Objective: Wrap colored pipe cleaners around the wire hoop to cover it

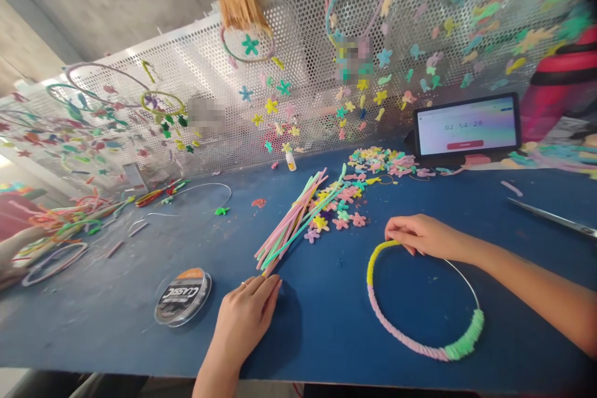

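"Pinching the hoop [462,341] — which hand was it?"
"Right hand [422,235], fingers closed at the yellow wrap [372,268]; hoop lay on the blue surface [326,329]."
"Left hand [249,311]?"
"Met the near end of the stem bundle [293,221] — grip could not be told."

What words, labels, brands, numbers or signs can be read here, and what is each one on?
"CLASSIC": round clear container; its smaller print is unreadable.
"02 54 28": tablet screen; the separators are too blurred to tell.
Unreadable: tiny text on the screen's red bar and top edge.
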`<action>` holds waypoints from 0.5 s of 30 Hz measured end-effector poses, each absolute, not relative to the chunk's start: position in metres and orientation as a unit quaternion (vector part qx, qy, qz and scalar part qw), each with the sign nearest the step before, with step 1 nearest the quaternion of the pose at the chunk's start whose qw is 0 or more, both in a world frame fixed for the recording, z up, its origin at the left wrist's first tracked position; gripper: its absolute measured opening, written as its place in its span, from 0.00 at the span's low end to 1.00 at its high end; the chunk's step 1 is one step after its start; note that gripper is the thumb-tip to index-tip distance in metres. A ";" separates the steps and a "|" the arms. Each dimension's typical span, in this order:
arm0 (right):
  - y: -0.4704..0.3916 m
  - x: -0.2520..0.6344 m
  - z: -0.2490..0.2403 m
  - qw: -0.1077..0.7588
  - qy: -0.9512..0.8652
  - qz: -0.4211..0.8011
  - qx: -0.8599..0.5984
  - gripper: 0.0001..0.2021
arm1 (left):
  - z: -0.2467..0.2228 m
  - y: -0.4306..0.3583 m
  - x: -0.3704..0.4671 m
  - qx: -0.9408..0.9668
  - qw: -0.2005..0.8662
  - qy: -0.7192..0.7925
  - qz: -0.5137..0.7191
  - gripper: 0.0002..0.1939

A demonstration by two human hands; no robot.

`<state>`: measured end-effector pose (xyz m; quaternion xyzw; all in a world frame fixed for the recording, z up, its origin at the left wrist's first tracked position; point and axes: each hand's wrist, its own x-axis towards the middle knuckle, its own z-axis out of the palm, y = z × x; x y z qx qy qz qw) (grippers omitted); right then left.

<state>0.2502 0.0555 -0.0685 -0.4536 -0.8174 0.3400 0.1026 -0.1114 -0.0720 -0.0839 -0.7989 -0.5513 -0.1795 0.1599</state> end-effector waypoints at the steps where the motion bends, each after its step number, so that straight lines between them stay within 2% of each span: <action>1: 0.055 0.250 -0.068 0.104 -0.818 0.338 -0.454 0.17 | -0.084 -0.072 -0.111 -0.797 0.157 -0.557 -0.170 0.10; 10: 0.051 0.253 -0.062 0.112 -0.821 0.339 -0.446 0.19 | -0.088 -0.071 -0.109 -0.782 0.141 -0.588 -0.153 0.12; 15: 0.052 0.255 -0.065 0.118 -0.822 0.343 -0.439 0.19 | -0.073 -0.082 -0.104 -0.804 0.077 -0.534 -0.252 0.10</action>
